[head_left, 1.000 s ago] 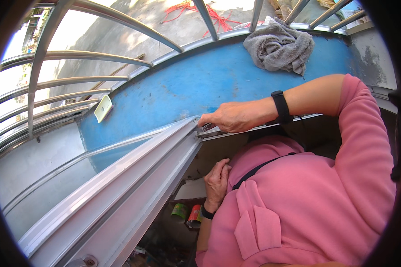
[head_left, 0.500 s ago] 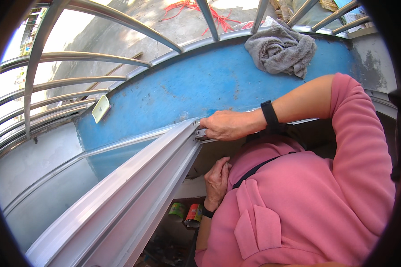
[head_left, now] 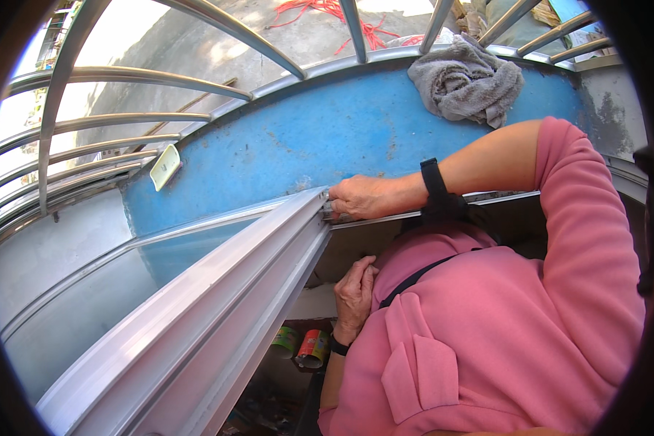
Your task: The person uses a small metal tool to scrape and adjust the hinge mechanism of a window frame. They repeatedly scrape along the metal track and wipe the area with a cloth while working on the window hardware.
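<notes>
right hand (head_left: 362,198) reaches across at 12 o'clock of the torso, fingers curled onto the end of the aluminium window frame (head_left: 218,291) where it meets the sill track (head_left: 501,198). pinching that joint; cannot tell whether a small tool or part sits under the fingers. left hand (head_left: 354,294) lower, at 6 o'clock from the right one, loosely closed against the inner edge of the frame; not clear that it holds anything.

the frame runs from the joint down toward 7 o'clock, glass pane on its outer side.

risks, as i judge them: fingertips sit right in the corner where frame meets track, so a slide of the sash could nip them. the body leans far out over the sill; a sudden give at the joint could throw balance forward.

around: blue ledge (head_left: 283,145) beyond the track, grey rag (head_left: 466,83) bunched at 1 o'clock, pale yellow small tray (head_left: 165,166) at 10 o'clock. curved steel guard bars (head_left: 123,76) fence the ledge. two tins (head_left: 301,345) below the left hand. black wristband (head_left: 434,178) on the right forearm.
</notes>
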